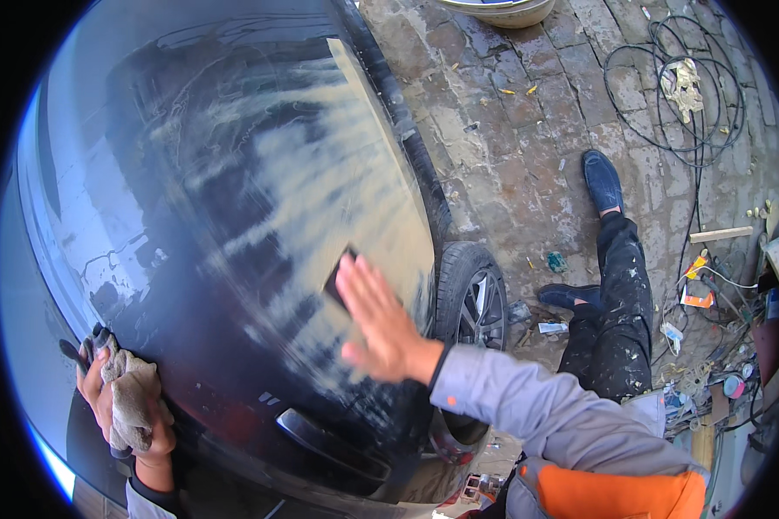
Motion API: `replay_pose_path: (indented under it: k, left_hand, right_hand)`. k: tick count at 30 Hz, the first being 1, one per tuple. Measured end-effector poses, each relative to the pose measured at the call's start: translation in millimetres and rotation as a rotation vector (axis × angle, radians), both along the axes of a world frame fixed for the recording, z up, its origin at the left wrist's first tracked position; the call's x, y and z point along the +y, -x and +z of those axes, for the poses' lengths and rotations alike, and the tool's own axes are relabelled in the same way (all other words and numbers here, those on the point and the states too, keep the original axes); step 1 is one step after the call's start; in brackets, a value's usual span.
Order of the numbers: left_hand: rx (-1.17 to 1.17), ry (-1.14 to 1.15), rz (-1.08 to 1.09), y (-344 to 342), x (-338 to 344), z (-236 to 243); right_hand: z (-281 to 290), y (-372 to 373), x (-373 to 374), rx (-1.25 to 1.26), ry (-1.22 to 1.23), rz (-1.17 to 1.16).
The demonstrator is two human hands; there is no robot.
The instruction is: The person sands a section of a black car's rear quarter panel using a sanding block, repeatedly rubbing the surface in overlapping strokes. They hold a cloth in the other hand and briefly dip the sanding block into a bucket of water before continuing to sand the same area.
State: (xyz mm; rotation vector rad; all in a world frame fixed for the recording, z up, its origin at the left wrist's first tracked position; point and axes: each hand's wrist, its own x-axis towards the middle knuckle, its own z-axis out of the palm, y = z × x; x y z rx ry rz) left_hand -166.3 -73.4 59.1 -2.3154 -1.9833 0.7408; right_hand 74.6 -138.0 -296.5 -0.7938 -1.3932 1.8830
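Note:
A dark car body panel (pixel 182 320) fills the left and middle of the view, with smeared tan filler (pixel 363 199) on its right part. Flat on the filler, my right hand (pixel 376 324) has its fingers stretched over a dark sanding pad (pixel 334 278), pressing it to the surface; the thumb stands apart. Most of the pad is hidden beneath the fingers. At the far left edge of the panel, my left hand (pixel 99 394) holds a bunched beige cloth (pixel 131 398). Dark tips show at its fingers. Tan masking tape (pixel 348 65) runs along the panel's right edge.
A wheel (pixel 474 298) sits right of the panel. My dark-trousered legs (pixel 610 303) stand on brick paving (pixel 528 190). A coiled black cable (pixel 614 95) lies at the upper right, a basin (pixel 506 12) at the top. Tools and litter (pixel 710 346) crowd the right side.

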Motion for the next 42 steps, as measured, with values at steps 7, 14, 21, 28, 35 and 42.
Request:
replay_pose_path:
  k: [7, 14, 21, 28, 35, 42]
  left_hand:
    - [-0.041, -0.06, 0.026, -3.0, 2.1, -3.7]
    - [-0.051, -0.026, 0.014, -0.5, 3.4, -1.3]
    - [-0.041, -0.047, 0.029, 1.8, 2.2, -1.0]
    - [-0.022, -0.062, 0.061, 2.1, 0.6, -1.0]
    - [-0.007, 0.012, 0.006, 4.1, 2.5, 5.1]
    - [0.011, -0.038, 0.04, 2.3, -2.1, 3.3]
  right_hand:
    - [-61.7, 15.5, -20.8, -0.042, -0.069, 0.046]
    - [-72.7, 33.6, 22.4, -0.123, 0.093, -0.102]
    - [8.5, -27.1, -61.6, 0.016, -0.136, 0.04]
    - [-133.5, 53.2, 31.5, -0.185, 0.122, -0.068]
    - [39.8, -41.8, -65.0, 0.032, -0.168, -0.017]
    - [-105.1, 114.5, 131.8, 0.003, -0.139, -0.208]
